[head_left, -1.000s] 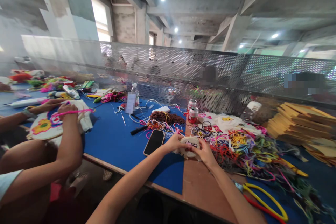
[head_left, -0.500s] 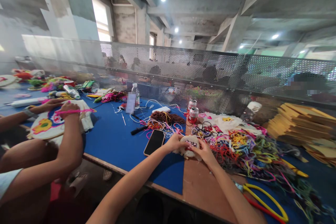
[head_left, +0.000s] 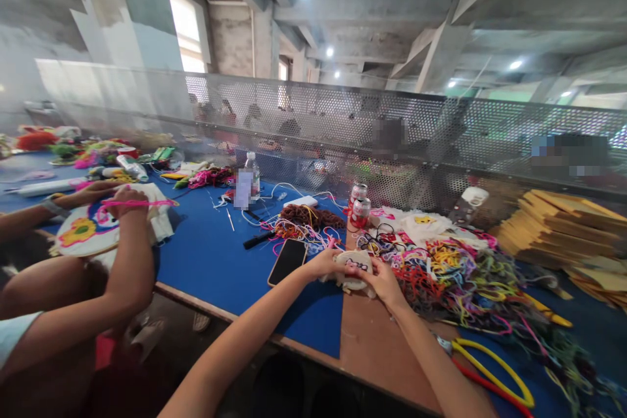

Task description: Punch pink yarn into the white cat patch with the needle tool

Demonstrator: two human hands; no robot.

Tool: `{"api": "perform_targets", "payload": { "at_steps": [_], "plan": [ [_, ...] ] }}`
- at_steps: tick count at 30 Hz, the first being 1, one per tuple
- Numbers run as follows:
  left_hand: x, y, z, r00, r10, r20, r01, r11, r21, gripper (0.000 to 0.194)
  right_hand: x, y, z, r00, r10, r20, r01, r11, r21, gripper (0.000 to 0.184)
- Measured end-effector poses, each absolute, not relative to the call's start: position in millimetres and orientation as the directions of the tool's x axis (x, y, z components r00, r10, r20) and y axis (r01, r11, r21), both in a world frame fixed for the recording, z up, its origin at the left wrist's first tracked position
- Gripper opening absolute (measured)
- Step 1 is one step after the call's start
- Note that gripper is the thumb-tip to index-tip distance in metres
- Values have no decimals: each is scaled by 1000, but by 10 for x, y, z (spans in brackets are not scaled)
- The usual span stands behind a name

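Both my hands grip a small round embroidery hoop [head_left: 353, 266] with white cloth and purple stitching, tilted up from the table edge. My left hand [head_left: 324, 264] pinches its left rim with curled fingers. My right hand [head_left: 382, 281] closes on its right rim. A black phone [head_left: 287, 260] lies face up just left of my left hand. A big tangle of coloured yarn [head_left: 460, 281] spreads to the right of my right hand.
Two drink cans [head_left: 360, 206] and a water bottle [head_left: 251, 176] stand behind. Yellow-handled pliers [head_left: 494, 372] lie at the right front. A co-worker's hands [head_left: 125, 199] at left work pink yarn over a large flowered hoop [head_left: 83, 232]. A perforated metal screen [head_left: 392, 137] backs the table. Stacked yellow boards [head_left: 558, 225] sit far right.
The small hoop has tipped up between my hands, its stitched face turning more toward the far side. The co-worker's hands shifted slightly.
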State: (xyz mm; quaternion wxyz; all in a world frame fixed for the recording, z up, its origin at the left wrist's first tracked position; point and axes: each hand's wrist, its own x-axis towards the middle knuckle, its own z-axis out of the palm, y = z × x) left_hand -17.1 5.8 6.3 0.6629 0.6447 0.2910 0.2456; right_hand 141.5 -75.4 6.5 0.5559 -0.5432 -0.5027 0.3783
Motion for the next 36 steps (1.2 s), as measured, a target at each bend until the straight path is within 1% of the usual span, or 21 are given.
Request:
{"api": "perform_targets", "payload": {
  "at_steps": [3, 6, 8, 10, 13, 21, 26, 28, 30, 32, 34, 36],
  "plan": [
    [-175, 71, 43, 767, 642, -24, 51, -23, 998, 44, 1417, -736, 35, 226, 967, 116, 78, 100, -992, 41],
    [-188, 76, 54, 794, 608, 7, 41, -64, 997, 39, 1433, -716, 39, 263, 963, 62, -22, 70, -997, 33],
    [-205, 76, 80, 804, 594, 18, 23, -61, 998, 40, 1465, -704, 50, 295, 954, 57, -49, 74, -996, 28],
    [-230, 82, 113, 822, 570, 4, 31, -52, 998, 47, 1510, -693, 52, 313, 947, 66, -43, 84, -996, 27],
    [-272, 112, 150, 848, 529, -37, 77, -54, 996, 58, 1565, -686, 38, 318, 946, 61, -39, 77, -996, 29],
    [-315, 218, 121, 803, 589, -97, 173, -74, 982, 52, 1574, -697, 41, 298, 953, 52, -30, 64, -998, 32],
    [-318, 182, 167, 797, 593, -118, 192, -63, 979, 50, 1575, -710, 37, 263, 963, 57, 4, 58, -998, 37],
    [-324, 172, 198, 805, 581, -119, 191, -63, 980, 54, 1573, -719, 34, 241, 969, 59, 32, 53, -998, 39],
    [-338, 178, 231, 833, 539, -122, 187, -67, 980, 56, 1566, -725, 34, 212, 975, 63, 77, 48, -996, 39],
    [-357, 195, 261, 855, 504, -122, 196, -97, 976, 46, 1552, -729, 41, 174, 982, 71, 137, 48, -989, 38],
    [-373, 215, 277, 847, 520, -110, 220, -154, 963, 35, 1531, -734, 56, 138, 986, 95, 213, 65, -975, 33],
    [-372, 226, 269, 816, 569, -96, 250, -198, 948, 37, 1499, -749, 78, 108, 986, 128, 281, 93, -955, 28]
  ]
}}
